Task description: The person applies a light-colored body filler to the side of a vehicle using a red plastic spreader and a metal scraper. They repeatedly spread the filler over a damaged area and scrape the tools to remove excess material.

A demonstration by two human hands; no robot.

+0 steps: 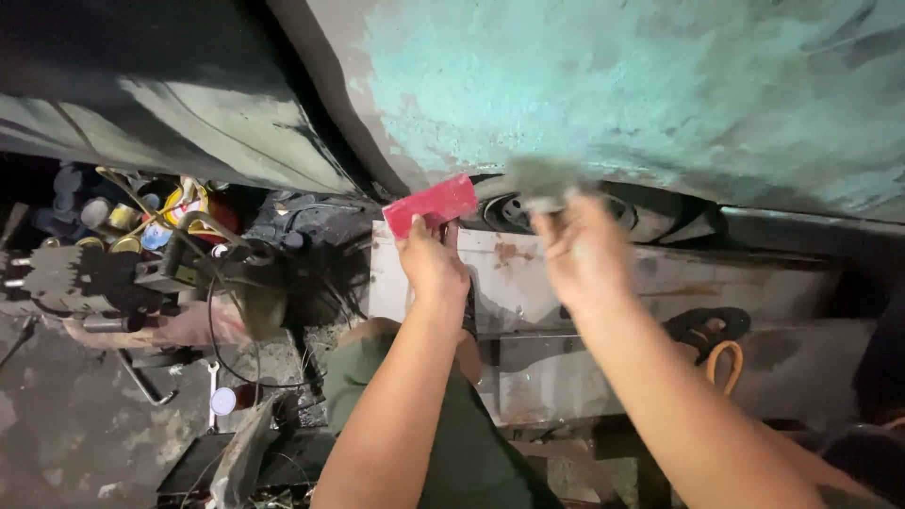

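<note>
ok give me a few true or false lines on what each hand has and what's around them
1. The left hand holds a red block. True.
2. The right hand is empty. False: it grips a blurred grey pad.
3. Both hands are raised toward a teal panel. True.
4. A sandal lies to the left of the left hand. False: it lies right of the right arm, by an orange loop.
5. Cans and tools sit at the left of the view. True.
</note>
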